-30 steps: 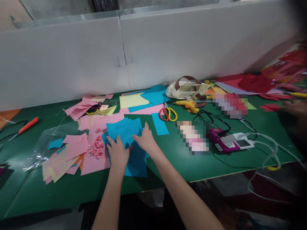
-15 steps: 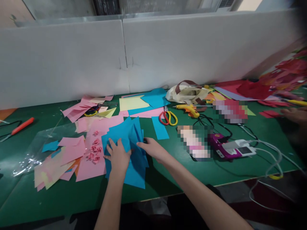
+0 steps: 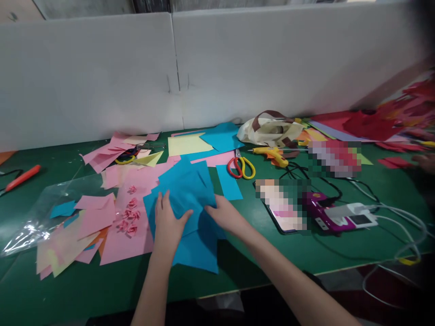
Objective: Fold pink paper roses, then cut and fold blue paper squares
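Several sheets of blue paper (image 3: pixel 193 185) lie stacked and partly lifted in front of me. My left hand (image 3: pixel 169 226) rests on the left part of the sheets, thumb stretched away from the fingers. At their right edge, my right hand (image 3: pixel 226 217) pinches the blue paper between thumb and fingers; its fingertips are hidden behind the sheet. Left of the stack, small folded pink paper roses (image 3: pixel 132 215) sit on a pink sheet (image 3: pixel 115 251). A narrow blue strip (image 3: pixel 229 183) and scissors (image 3: pixel 241 166) with one red and one yellow handle lie beyond my right hand.
A yellow glue gun (image 3: pixel 272 155), a phone (image 3: pixel 282 208) with a blurred screen and a purple power strip (image 3: pixel 326 217) with cables are at right. Paper scraps (image 3: pixel 64 244) and clear plastic (image 3: pixel 30 226) cover the left. White panels (image 3: pixel 102 72) stand behind. Another person's hand (image 3: pixel 424 160) shows far right.
The upper blue sheets, standing partly upright before, now lie flatter. My left hand's fingers have drawn closer together. My right hand has moved slightly right with the paper edge. The view has shifted a little.
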Action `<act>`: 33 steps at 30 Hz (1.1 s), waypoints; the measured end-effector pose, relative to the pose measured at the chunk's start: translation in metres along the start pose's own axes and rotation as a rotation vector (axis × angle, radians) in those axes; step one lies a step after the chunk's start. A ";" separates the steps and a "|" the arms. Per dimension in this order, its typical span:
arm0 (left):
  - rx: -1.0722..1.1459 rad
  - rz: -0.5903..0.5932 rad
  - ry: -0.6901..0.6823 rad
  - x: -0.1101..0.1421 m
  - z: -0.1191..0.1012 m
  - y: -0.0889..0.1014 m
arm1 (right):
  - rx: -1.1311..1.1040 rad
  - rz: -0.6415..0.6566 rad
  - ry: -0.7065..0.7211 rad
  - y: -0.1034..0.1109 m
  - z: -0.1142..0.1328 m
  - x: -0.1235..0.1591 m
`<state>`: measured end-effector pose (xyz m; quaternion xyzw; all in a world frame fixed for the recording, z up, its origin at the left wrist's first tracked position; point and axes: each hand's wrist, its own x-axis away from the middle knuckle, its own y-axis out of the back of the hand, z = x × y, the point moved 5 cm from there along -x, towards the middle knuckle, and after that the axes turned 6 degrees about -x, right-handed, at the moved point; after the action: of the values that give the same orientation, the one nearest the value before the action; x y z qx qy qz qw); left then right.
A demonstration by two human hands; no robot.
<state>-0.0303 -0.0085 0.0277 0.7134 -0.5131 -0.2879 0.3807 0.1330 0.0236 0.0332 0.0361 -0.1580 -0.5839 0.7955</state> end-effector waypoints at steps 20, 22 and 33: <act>0.527 -0.472 -0.219 0.016 -0.013 0.027 | -0.260 -0.330 0.416 0.042 0.037 0.029; 0.582 -0.432 -0.242 0.015 -0.016 0.024 | -0.258 -0.354 0.462 0.044 0.039 0.030; 0.594 -0.341 -0.115 0.010 -0.020 0.026 | -0.330 -0.347 0.429 0.036 0.034 0.027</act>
<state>-0.0248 -0.0183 0.0604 0.8512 -0.4683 -0.2251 0.0734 0.1633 0.0139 0.0794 0.0554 0.1186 -0.7077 0.6942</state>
